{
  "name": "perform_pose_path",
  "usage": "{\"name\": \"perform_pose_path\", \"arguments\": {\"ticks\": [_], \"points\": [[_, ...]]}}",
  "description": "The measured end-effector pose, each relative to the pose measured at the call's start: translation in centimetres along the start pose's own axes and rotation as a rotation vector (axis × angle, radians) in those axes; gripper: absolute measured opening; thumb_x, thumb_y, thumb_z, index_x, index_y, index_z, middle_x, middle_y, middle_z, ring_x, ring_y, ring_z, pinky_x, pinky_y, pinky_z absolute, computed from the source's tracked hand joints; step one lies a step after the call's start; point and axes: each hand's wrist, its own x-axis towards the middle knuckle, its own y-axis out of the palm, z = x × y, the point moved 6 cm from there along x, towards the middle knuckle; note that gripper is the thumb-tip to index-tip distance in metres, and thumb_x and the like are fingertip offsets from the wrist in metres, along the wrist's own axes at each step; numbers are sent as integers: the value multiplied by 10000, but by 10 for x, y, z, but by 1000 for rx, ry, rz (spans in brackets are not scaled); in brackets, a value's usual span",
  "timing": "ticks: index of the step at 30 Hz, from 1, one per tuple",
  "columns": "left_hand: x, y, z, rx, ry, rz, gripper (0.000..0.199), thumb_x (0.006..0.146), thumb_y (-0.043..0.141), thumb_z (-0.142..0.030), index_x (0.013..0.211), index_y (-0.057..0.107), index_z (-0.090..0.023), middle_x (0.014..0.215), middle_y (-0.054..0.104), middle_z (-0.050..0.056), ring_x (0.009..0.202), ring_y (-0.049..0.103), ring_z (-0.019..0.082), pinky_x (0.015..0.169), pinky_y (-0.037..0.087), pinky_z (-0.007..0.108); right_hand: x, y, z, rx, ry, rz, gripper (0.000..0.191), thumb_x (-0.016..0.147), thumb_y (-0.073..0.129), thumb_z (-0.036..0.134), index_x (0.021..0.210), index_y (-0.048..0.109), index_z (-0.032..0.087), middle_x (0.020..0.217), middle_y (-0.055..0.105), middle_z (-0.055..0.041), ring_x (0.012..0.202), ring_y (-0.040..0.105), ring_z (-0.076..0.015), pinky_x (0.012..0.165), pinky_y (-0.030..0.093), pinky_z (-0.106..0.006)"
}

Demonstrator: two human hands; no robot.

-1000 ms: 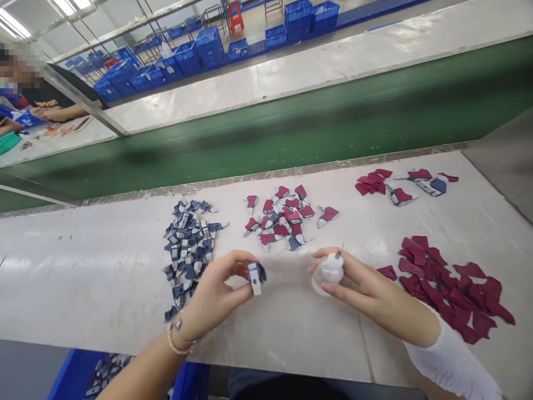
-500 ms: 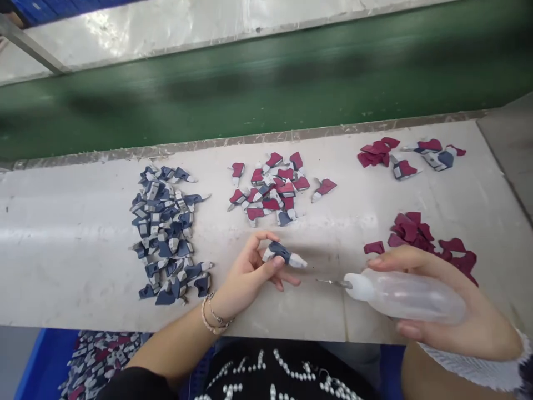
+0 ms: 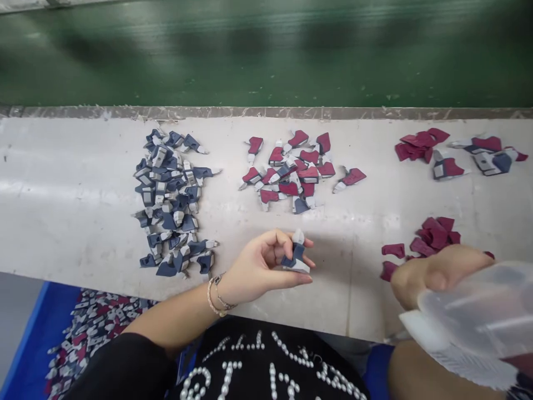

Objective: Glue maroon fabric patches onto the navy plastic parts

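My left hand (image 3: 266, 261) pinches a small navy-and-grey plastic part (image 3: 296, 256) between thumb and fingers, its pale narrow end pointing up. At the right, my right hand (image 3: 437, 269) grips a translucent squeeze bottle (image 3: 474, 311), now lying across the hand with its white cap toward me. The fingertips of that hand are hidden; the hand is over the near edge of a pile of flat maroon pieces (image 3: 435, 236). Two loose maroon pieces, one of them a flat piece (image 3: 392, 250), lie just left of the pile.
A heap of navy-and-grey parts (image 3: 169, 205) lies on the left of the white table (image 3: 75, 205). Parts with maroon faces (image 3: 287, 172) are grouped mid-table. More maroon pieces (image 3: 420, 145) lie far right. A blue bin (image 3: 31, 328) full of parts stands below left; a green belt (image 3: 266, 61) runs behind.
The part in my left hand has turned from pointing right to pointing up. My right hand has swung the bottle's nozzle away from it, toward me. The camera view has shifted.
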Motion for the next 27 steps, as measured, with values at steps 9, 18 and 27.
{"name": "perform_pose_path", "arguments": {"ticks": [9,18,27], "points": [[-4,-6,-1,527,139,-90,633,738,873,-294,1268,527,-289,847,646,-30,709,704,110,676,618,217,16,29,6,328,130,208,309,857,719,461,1133,686,325,728,616,-25,523,611,-162,458,504,-267],[-3,-11,3,552,-9,-129,683,565,956,-450,944,429,-242,645,544,-89,499,535,74,440,433,161,0,36,5,167,391,215,355,734,856,403,1042,681,390,778,694,12,619,678,-173,523,555,-243],[-2,-5,6,589,37,-41,561,659,911,-403,1017,518,-223,717,544,-63,517,478,56,463,390,180,18,51,23,-15,299,80,272,749,815,281,1005,729,313,881,700,-5,603,603,-124,489,469,-224]]}}
